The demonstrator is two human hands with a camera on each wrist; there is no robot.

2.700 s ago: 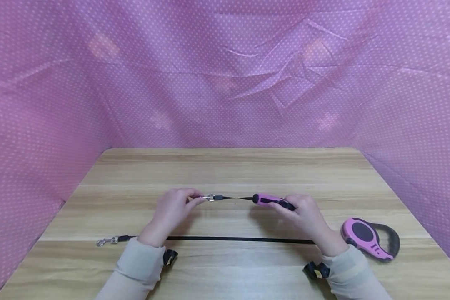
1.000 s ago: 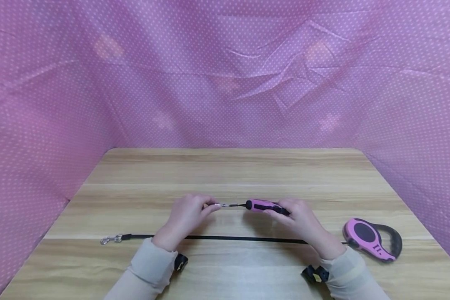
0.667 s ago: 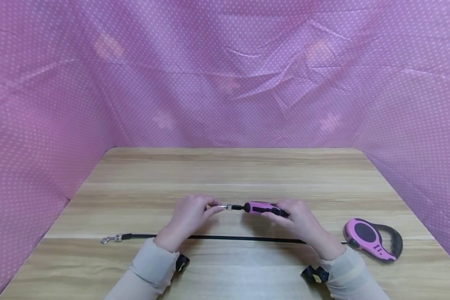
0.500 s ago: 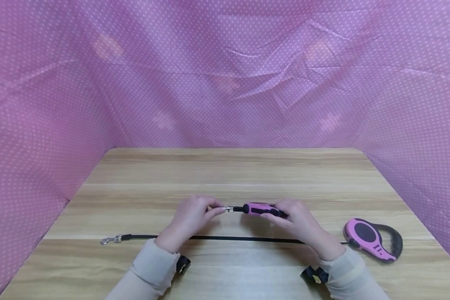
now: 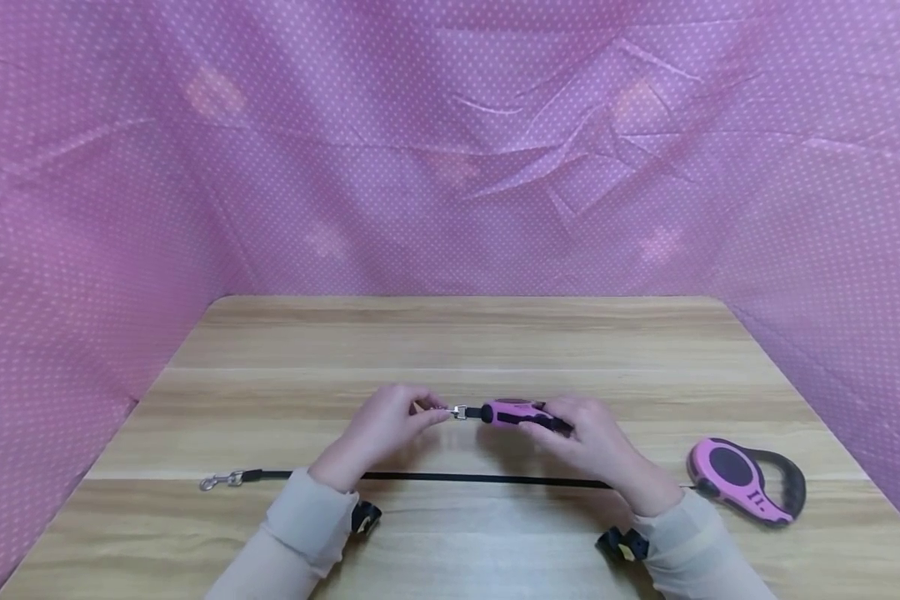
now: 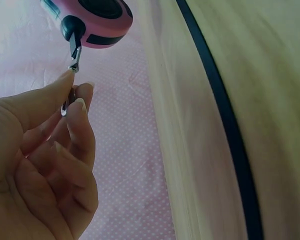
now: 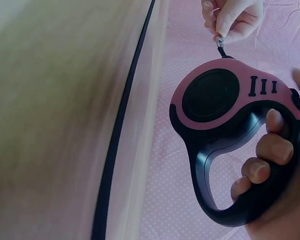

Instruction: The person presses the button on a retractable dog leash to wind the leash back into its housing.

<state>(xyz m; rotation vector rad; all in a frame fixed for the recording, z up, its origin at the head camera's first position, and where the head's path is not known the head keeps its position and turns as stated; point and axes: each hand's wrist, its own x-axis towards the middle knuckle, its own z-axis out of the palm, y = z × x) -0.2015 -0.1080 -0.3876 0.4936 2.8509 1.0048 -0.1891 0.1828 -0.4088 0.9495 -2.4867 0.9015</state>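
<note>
In the head view my right hand (image 5: 588, 437) holds a pink and black retractable dog leash (image 5: 512, 412) above the table. The right wrist view shows its fingers wrapped through the black loop handle (image 7: 200, 172), with the thumb near the button on top. My left hand (image 5: 382, 425) pinches the metal snap hook (image 5: 461, 412) between thumb and fingers. Only a short bit of black strap (image 5: 475, 412) shows between hook and casing. In the left wrist view the hook is partly hidden by fingertips, and the leash casing (image 6: 107, 30) is just beyond them.
A second pink retractable leash (image 5: 729, 467) lies on the wooden table (image 5: 450, 342) at the right. Its black strap (image 5: 480, 477) stretches left beneath my forearms to a silver snap hook (image 5: 221, 481). Pink dotted cloth (image 5: 450, 217) surrounds the table.
My left hand has moved right with the hook, and the exposed strap has shortened. My right hand, holding the leash, has shifted slightly left. The leash on the table stays put.
</note>
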